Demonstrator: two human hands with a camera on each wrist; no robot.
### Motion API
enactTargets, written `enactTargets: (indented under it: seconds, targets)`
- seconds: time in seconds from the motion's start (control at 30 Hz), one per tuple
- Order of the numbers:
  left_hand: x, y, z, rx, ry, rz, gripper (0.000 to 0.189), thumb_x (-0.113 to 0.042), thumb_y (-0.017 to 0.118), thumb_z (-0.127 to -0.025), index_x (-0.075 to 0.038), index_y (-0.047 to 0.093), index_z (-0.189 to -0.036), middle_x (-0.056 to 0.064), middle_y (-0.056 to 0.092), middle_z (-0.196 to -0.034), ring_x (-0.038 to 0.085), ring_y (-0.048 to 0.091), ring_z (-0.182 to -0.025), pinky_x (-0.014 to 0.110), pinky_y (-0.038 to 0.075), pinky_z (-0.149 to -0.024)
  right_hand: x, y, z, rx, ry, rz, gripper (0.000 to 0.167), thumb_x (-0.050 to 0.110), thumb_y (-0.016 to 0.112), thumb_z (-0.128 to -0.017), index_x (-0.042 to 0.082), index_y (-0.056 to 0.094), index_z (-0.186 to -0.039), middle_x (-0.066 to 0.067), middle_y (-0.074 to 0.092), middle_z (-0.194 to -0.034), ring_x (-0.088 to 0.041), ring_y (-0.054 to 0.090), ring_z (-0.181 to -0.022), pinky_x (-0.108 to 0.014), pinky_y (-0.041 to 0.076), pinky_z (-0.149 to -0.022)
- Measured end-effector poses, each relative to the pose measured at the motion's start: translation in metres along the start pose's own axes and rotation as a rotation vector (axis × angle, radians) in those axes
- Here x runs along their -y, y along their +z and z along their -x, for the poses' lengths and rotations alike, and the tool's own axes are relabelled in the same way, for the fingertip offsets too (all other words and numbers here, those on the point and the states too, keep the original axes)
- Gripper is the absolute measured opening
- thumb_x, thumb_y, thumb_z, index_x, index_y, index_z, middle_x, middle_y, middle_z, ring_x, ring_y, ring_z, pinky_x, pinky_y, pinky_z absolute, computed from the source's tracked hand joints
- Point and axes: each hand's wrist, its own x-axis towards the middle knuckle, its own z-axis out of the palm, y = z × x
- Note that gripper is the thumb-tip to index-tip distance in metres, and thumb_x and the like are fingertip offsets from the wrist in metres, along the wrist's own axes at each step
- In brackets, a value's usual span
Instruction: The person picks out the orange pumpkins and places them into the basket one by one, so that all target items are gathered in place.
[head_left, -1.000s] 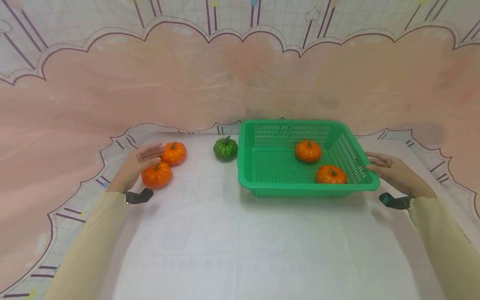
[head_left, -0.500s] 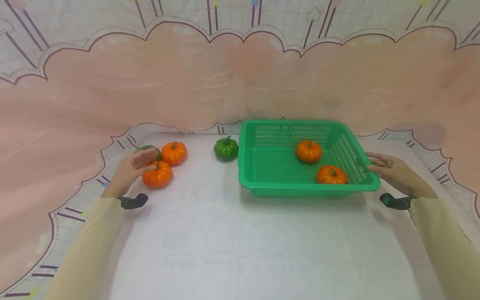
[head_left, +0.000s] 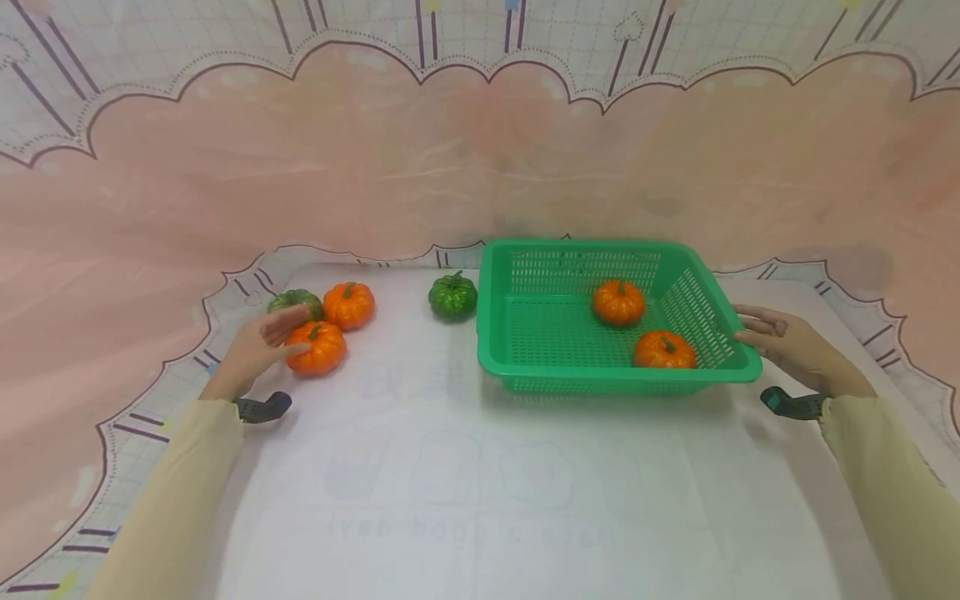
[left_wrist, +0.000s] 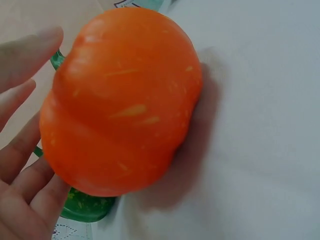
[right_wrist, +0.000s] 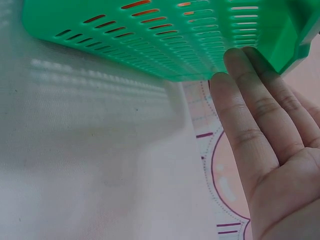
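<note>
My left hand (head_left: 251,350) is beside the nearest orange pumpkin (head_left: 318,350), thumb and fingers spread at its left side. In the left wrist view that pumpkin (left_wrist: 122,105) fills the middle, with the fingers (left_wrist: 30,170) right at its edge. Just behind are a second orange pumpkin (head_left: 349,306) and a green pumpkin (head_left: 298,302), partly covered by the hand. My right hand (head_left: 802,350) is at the right side of a green plastic basket (head_left: 540,377). Its straight fingers (right_wrist: 260,105) reach under the rim against the slotted wall (right_wrist: 165,30).
Inside the basket lie two orange pumpkins, one toward the back (head_left: 618,302) and one by the front wall (head_left: 664,350). Another green pumpkin (head_left: 453,297) stands just left of the basket. A printed cloth (head_left: 480,167) hangs behind the white tabletop (head_left: 450,467).
My left hand has drawn back left and slightly toward me, uncovering the green pumpkin behind it. The right hand and the basket stay where they were.
</note>
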Motion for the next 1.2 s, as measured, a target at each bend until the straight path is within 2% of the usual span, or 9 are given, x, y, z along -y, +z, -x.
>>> enactTargets:
  seconds: [0.07, 0.3, 0.6, 0.87, 1.2]
  targets:
    - [0.003, 0.0, -0.001, 0.015, -0.003, 0.019, 0.072, -0.024, 0.066, -0.088, -0.003, 0.029, -0.145, 0.022, 0.032, -0.15, 0.039, 0.027, -0.139, 0.057, 0.024, -0.112, 0.0, 0.0, 0.0, 0.006, -0.01, -0.009, 0.063, 0.017, 0.048, -0.098, -0.003, 0.016, -0.148, 0.036, 0.049, -0.114, 0.02, 0.049, -0.104, -0.001, 0.042, -0.08]
    - [0.008, -0.001, -0.002, 0.067, -0.045, 0.048, 0.077, -0.019, 0.068, -0.087, -0.005, 0.024, -0.148, 0.02, 0.025, -0.153, 0.039, 0.019, -0.142, 0.057, 0.019, -0.114, 0.0, 0.0, 0.001, 0.011, 0.0, 0.014, 0.062, 0.02, 0.048, -0.099, 0.004, 0.016, -0.15, 0.036, 0.047, -0.116, 0.022, 0.046, -0.106, -0.004, 0.043, -0.083]
    - [0.01, -0.001, 0.001, 0.091, -0.053, 0.017, 0.079, -0.02, 0.069, -0.085, -0.006, 0.023, -0.148, 0.019, 0.022, -0.155, 0.042, 0.017, -0.142, 0.06, 0.019, -0.113, -0.003, -0.001, 0.0, 0.023, -0.015, -0.002, 0.06, 0.016, 0.047, -0.099, 0.005, 0.017, -0.15, 0.034, 0.047, -0.119, 0.021, 0.046, -0.108, -0.004, 0.042, -0.082]
    - [0.012, 0.0, 0.002, 0.108, -0.097, -0.002, 0.083, -0.025, 0.07, -0.085, -0.01, 0.021, -0.15, 0.018, 0.014, -0.157, 0.045, 0.012, -0.142, 0.064, 0.018, -0.112, -0.004, -0.001, 0.0, 0.015, -0.011, 0.008, 0.061, 0.017, 0.047, -0.099, 0.001, 0.016, -0.149, 0.035, 0.048, -0.117, 0.02, 0.048, -0.106, -0.002, 0.042, -0.079]
    - [0.013, 0.002, -0.001, 0.11, -0.065, -0.012, 0.081, -0.022, 0.07, -0.085, -0.008, 0.022, -0.149, 0.02, 0.017, -0.156, 0.046, 0.016, -0.141, 0.063, 0.02, -0.112, -0.003, -0.001, -0.001, 0.021, -0.031, -0.035, 0.061, 0.013, 0.047, -0.099, -0.002, 0.015, -0.149, 0.034, 0.049, -0.118, 0.018, 0.05, -0.106, -0.001, 0.042, -0.081]
